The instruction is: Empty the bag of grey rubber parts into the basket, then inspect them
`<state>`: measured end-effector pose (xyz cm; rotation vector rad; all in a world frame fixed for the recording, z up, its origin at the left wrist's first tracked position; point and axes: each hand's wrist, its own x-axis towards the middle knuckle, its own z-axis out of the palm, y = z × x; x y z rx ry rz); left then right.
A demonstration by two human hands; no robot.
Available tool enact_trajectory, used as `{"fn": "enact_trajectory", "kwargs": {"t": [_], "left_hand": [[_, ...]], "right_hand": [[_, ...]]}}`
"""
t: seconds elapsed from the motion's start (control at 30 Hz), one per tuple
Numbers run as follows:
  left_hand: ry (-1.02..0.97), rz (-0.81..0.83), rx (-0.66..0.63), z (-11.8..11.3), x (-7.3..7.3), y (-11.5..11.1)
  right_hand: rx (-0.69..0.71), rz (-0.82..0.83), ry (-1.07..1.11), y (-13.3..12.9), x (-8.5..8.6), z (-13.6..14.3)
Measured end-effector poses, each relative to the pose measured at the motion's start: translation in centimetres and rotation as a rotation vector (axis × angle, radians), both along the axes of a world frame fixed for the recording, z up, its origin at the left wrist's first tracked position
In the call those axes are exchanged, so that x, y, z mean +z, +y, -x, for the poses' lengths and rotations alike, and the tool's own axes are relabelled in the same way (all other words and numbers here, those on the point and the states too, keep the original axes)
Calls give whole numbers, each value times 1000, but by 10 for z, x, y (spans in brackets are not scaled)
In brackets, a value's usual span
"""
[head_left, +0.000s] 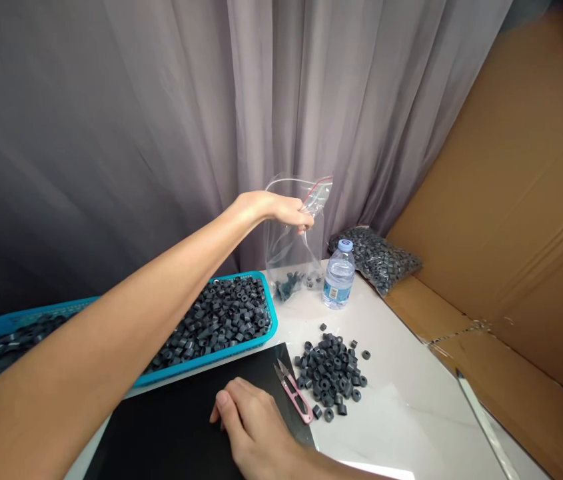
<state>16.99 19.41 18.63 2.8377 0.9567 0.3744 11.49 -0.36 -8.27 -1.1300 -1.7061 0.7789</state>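
My left hand (pixel 294 212) reaches forward, its fingers closed on the upper part of a clear zip bag (pixel 281 250). A small heap of dark grey rings (pixel 288 285) lies in the bottom of that bag. My right hand (pixel 256 420) rests on a black mat (pixel 171 427), fingers curled under and thumb against them; anything inside is hidden. Just right of it lies a pair of pink thread snips (pixel 295 393), blades apart. Beside the snips a loose pile of dark grey rings (pixel 331 370) spreads over the white table (pixel 391 427).
Blue baskets (pixel 270 310) full of dark grey rings stand on the left, partly behind my left arm. A water bottle (pixel 340 277) is upright beside the bag. Behind it lies a filled bag of rings (pixel 384 257). Cardboard (pixel 506 200) borders the right; a grey curtain (pixel 161 120) hangs behind.
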Motion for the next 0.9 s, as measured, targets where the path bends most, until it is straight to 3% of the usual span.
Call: {"fn": "enact_trajectory", "kwargs": {"t": [0.1, 0.23, 0.43, 0.57, 0.67, 0.77, 0.83, 0.9], "left_hand": [[255, 134, -103, 3, 5, -2], [392, 141, -153, 0, 9, 6], [408, -78, -77, -8, 12, 36], [428, -269, -61, 2, 17, 50], [370, -484, -96, 16, 22, 52], [181, -650, -141, 40, 22, 40], [22, -698, -126, 65, 15, 22], [-50, -619, -74, 98, -4, -2]], "right_hand": [[0, 3, -2, 0, 1, 1], [-5, -4, -5, 0, -1, 2], [-8, -19, -17, 1, -5, 3], [1, -15, -27, 0, -2, 2], [11, -16, -37, -1, 0, 0], [15, -26, -45, 0, 0, -1], [20, -33, -49, -1, -2, -1], [29, -31, -48, -2, -3, -1]]}}
